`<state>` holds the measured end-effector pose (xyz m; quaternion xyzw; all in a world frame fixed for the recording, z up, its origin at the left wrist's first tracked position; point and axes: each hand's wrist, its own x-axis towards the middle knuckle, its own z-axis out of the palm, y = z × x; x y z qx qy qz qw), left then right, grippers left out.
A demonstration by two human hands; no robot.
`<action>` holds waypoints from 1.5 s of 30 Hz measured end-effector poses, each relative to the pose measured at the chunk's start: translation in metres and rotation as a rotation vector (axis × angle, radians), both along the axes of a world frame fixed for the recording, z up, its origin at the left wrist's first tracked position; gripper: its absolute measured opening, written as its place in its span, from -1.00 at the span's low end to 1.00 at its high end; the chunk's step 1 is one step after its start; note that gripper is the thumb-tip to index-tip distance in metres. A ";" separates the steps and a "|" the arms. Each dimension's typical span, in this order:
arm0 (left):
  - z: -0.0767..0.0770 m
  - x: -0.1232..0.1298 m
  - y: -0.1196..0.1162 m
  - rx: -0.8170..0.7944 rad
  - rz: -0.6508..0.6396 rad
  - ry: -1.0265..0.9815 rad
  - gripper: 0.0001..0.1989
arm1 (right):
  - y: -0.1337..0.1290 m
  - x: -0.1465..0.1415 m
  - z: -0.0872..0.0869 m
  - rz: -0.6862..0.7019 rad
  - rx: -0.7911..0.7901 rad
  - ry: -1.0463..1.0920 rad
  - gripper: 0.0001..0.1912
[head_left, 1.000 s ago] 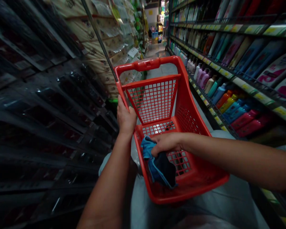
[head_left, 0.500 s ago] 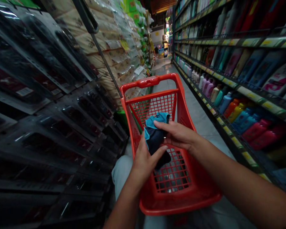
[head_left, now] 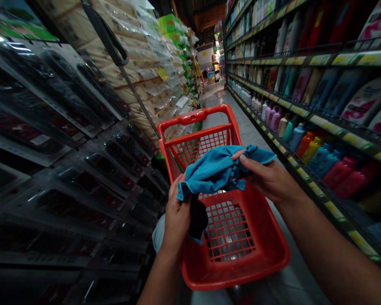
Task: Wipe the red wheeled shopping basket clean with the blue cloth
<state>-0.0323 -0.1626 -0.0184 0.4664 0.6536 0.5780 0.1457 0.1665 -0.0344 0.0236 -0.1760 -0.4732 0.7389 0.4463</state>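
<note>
A blue cloth [head_left: 214, 166] is stretched between my two hands, bunched and wrinkled. My left hand [head_left: 177, 212] pinches its left end, where a small dark patch shows at the corner. My right hand [head_left: 268, 176] grips the other end with thumb and fingers, and a flap of cloth sticks out past it. A black piece of fabric [head_left: 197, 218] hangs beside my left hand; whether it is joined to the blue cloth I cannot tell. Below the hands stands a red shopping basket [head_left: 235, 273] with a grid floor and a raised red handle.
Packaged dark items [head_left: 76, 178] hang on the left. Behind them are stacked beige packs [head_left: 130, 46] and a telescopic pull handle [head_left: 109, 40]. Shelves of bottles [head_left: 317, 148] line the right side. A tiled aisle [head_left: 212, 95] runs ahead, and a trouser leg shows under the basket.
The fabric has gone from a small dark-and-blue bundle to a wider spread of blue. My hands have moved apart, left hand to the left and right hand to the right.
</note>
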 end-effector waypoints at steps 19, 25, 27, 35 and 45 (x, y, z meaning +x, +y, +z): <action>0.057 0.034 0.005 -0.096 0.021 -0.535 -0.66 | -0.033 0.042 0.007 -0.165 0.915 -0.594 -0.31; 0.051 0.049 0.000 -0.169 -0.129 -0.548 -0.66 | -0.046 0.011 0.005 -0.176 1.061 -0.550 -0.36; 0.049 0.048 -0.002 -0.161 -0.171 -0.468 -0.64 | -0.043 0.009 0.004 -0.191 0.992 -0.522 -0.54; 0.059 0.034 -0.005 0.120 -0.238 0.189 -0.74 | -0.028 0.010 0.008 -0.140 0.808 -0.469 -0.85; 0.060 0.039 -0.005 0.067 -0.082 0.390 -0.80 | -0.060 0.000 0.005 -0.300 0.751 -0.541 -0.77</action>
